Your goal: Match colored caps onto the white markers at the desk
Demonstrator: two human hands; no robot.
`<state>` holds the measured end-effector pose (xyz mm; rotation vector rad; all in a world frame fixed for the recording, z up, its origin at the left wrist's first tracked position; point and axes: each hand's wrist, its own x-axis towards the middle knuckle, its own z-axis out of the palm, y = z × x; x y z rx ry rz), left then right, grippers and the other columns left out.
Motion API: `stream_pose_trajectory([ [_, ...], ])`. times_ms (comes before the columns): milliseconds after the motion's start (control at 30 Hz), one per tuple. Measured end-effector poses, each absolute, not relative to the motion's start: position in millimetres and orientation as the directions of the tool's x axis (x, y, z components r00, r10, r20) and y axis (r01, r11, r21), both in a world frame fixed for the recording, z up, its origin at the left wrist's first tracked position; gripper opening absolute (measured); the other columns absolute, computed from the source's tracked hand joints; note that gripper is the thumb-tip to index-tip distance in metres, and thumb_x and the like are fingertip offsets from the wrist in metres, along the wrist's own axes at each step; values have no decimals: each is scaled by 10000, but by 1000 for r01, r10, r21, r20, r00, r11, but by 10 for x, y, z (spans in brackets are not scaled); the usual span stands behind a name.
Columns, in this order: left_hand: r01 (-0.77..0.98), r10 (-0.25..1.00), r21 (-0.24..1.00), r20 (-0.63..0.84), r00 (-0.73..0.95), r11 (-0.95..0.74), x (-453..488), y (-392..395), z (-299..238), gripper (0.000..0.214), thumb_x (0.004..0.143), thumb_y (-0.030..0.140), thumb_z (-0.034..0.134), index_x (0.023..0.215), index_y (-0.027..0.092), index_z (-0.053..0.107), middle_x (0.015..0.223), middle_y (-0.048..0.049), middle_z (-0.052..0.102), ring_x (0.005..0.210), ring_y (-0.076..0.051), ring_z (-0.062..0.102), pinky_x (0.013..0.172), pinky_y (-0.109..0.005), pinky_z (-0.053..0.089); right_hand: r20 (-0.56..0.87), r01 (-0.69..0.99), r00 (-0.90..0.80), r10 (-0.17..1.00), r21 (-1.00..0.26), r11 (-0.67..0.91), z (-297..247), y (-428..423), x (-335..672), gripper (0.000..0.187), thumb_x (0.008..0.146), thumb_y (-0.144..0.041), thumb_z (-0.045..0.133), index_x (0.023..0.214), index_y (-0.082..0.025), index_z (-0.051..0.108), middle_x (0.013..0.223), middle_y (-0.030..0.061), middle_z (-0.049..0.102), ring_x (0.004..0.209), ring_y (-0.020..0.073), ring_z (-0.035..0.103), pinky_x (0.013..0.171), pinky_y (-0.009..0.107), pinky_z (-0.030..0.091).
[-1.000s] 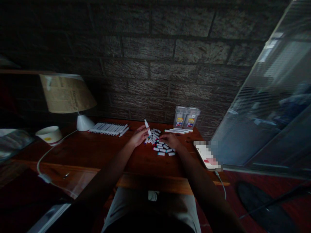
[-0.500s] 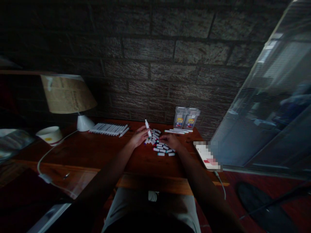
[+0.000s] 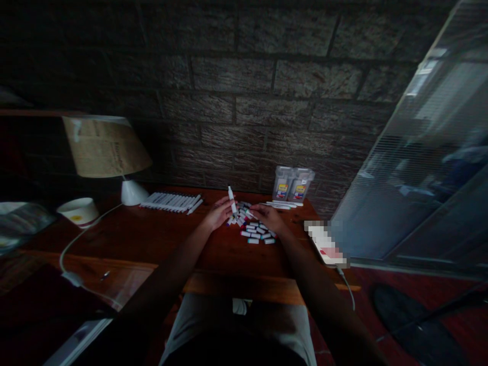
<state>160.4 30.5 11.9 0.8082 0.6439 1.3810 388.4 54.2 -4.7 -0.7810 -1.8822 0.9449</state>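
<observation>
My left hand point(image 3: 218, 215) is closed round a white marker body point(image 3: 232, 200) that points up and away from me. My right hand point(image 3: 269, 218) is lifted a little above a pile of short marker caps point(image 3: 256, 232) with coloured ends, and pinches a small cap point(image 3: 248, 212) between finger and thumb. Both hands meet over the middle of the dark wooden table point(image 3: 152, 239). A row of white markers point(image 3: 171, 202) lies side by side at the back left of the table.
Two clear marker packs point(image 3: 293, 185) stand against the brick wall, with a few loose markers point(image 3: 282, 204) in front. A lamp point(image 3: 109, 152) and a paper cup point(image 3: 78, 211) are at the left, a cable point(image 3: 72, 244) trails off the edge. A white device point(image 3: 324, 243) lies at the right.
My right hand has lifted off the pile with a cap and moved toward the marker in my left hand. The left hand has barely moved.
</observation>
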Motion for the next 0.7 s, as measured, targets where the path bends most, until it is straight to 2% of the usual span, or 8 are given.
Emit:
stream_pose_trajectory([
  [200,-596,994,803,39,99,28,1592,312,138,199,821,168,726,1017,140,704,886,-70,738,677,-129,682,640,-242,546,415,127,-375,829,-863,489,-66,557,3865,360,822,-457,704,1070,-196,713,1126,85,735,1032,216,673,992,399,501],
  [400,-611,997,791,19,72,29,1595,326,133,162,796,156,754,920,151,650,831,-34,729,680,-116,688,642,-214,535,450,184,-395,801,-816,548,-59,536,3858,286,869,-412,656,1057,-205,716,1132,83,730,1061,218,665,1018,402,483],
  [600,-614,997,789,29,74,23,1602,315,148,235,795,194,761,998,171,645,822,-25,724,670,-116,680,604,-202,511,458,231,-371,808,-797,558,-75,554,3849,257,915,-357,577,1086,-205,694,1067,65,731,977,193,677,947,363,518],
  [700,-614,996,789,37,84,23,1609,299,167,227,807,185,735,1020,166,660,823,-32,724,680,-121,681,613,-209,514,457,219,-352,817,-808,547,-81,562,3851,268,915,-334,576,1125,-206,682,1118,72,721,1014,198,669,969,371,510],
])
